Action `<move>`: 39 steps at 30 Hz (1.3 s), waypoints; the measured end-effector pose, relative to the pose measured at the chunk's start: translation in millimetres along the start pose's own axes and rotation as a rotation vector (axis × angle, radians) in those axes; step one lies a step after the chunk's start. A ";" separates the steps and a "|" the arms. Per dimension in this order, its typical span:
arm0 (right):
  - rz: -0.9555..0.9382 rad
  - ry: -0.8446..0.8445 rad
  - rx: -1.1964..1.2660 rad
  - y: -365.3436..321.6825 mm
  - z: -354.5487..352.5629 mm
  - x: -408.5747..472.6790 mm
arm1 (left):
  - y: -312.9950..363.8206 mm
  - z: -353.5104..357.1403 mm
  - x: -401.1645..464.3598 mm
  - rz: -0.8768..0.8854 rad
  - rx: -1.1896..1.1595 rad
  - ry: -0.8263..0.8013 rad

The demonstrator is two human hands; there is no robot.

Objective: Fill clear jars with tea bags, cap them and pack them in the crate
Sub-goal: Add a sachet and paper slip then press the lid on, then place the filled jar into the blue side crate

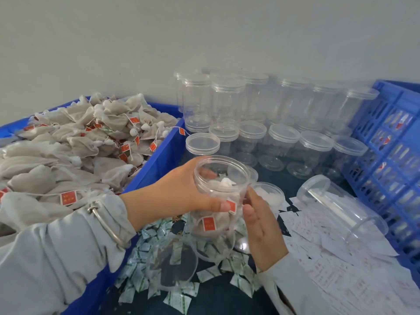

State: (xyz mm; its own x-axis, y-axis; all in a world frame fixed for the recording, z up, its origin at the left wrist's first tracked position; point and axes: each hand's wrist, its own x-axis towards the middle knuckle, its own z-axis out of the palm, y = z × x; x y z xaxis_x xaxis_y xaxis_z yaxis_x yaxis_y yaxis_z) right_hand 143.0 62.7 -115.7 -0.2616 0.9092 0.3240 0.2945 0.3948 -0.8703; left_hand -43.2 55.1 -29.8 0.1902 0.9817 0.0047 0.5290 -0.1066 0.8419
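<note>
- So the left hand [179, 192] has its fingers clamped round an uncapped jar [218, 201], tea bags [209, 223] inside.
- Right hand [261, 230]: fingers straight, together, touching the jar's side.

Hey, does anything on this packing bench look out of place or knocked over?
One clear plastic jar lies on its side on the white paper slips at right, beside the blue slatted crate, while the other empty capped jars stand upright. Nothing looks broken.
</note>
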 end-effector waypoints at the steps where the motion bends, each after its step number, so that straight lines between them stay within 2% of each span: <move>1: 0.079 0.096 -0.102 8.1 -9.2 2.6 | 0.3 -1.2 0.4 0.002 -0.008 0.008; 4: 0.331 0.300 -0.343 30.0 -34.4 10.4 | -0.8 -0.8 1.4 -0.005 -0.019 0.022; 7: 0.573 0.262 -0.497 45.4 -45.6 15.1 | -0.5 2.2 -0.4 -0.017 0.012 0.017; 9: 0.619 0.218 -0.576 51.2 -44.5 15.4 | 0.2 3.8 -1.4 -0.020 0.026 0.012; 11: 0.577 0.258 -0.547 52.0 -42.9 15.2 | 1.1 4.7 -1.9 -0.022 0.036 0.010; 17: 0.436 0.546 -0.286 31.3 -45.8 11.5 | 0.9 3.4 -1.5 -0.040 0.089 -0.017; 19: 0.278 0.622 -0.218 10.6 -45.8 9.9 | 0.4 3.8 -1.7 -0.043 0.118 -0.025; 22: -0.059 0.661 -0.196 -29.9 -41.3 7.1 | 1.4 4.1 -1.7 -0.053 0.152 -0.035; 25: -0.288 0.588 -0.174 -61.0 -31.8 8.9 | 2.2 5.6 -2.0 -0.059 0.188 -0.040; 28: -0.370 0.415 -0.326 -71.7 -17.3 12.8 | 3.3 7.0 -3.5 -0.037 0.197 -0.041; 31: -0.361 0.292 -0.387 -67.9 -5.6 10.6 | 4.5 6.9 -5.5 -0.005 0.190 -0.050; 39: -0.305 0.173 -0.429 -71.3 -12.5 -1.5 | 6.7 7.6 -5.7 0.064 0.161 0.017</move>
State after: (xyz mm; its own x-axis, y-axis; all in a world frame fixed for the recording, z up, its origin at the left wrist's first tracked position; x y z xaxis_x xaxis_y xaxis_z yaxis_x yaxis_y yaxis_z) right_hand 134.0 34.9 -49.5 -0.2494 0.7397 0.6250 0.5863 0.6290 -0.5105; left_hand -34.4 47.6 -28.3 0.2146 0.9745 0.0653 0.6423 -0.1912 0.7422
